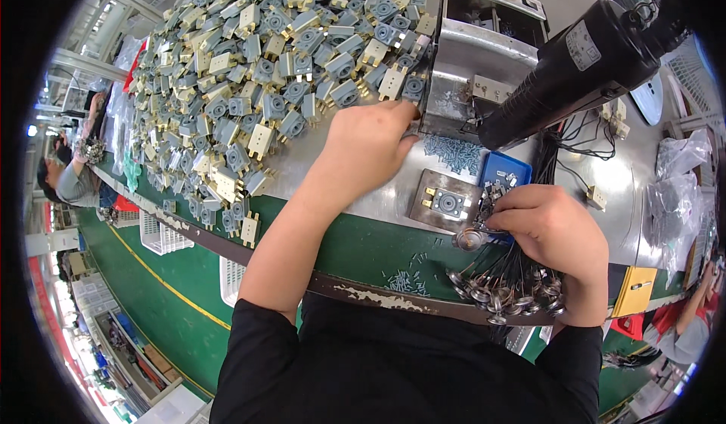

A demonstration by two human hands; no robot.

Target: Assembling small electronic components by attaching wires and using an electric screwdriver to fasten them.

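My left hand (370, 148) reaches to the near left corner of the metal screw feeder (473, 61). Its fingers are bent and the thumb stands apart; the fingertips are partly hidden. With thumb and fingers pinched, my right hand (552, 227) is at a round metal disc part (469, 239) with a dark lead. Between my hands, a grey plastic housing (451, 202) with a round centre and brass terminals lies in a metal block fixture (423, 217). Behind the right fingers is a blue tray (508, 163) of small metal pieces.
A large heap of grey and cream housings (280, 69) covers the left bench. A black electric screwdriver (567, 72) leans over the feeder's right side. Loose screws (452, 154) lie beside the feeder, more (406, 282) by the front edge. Wired metal discs (503, 295) hang near the edge.
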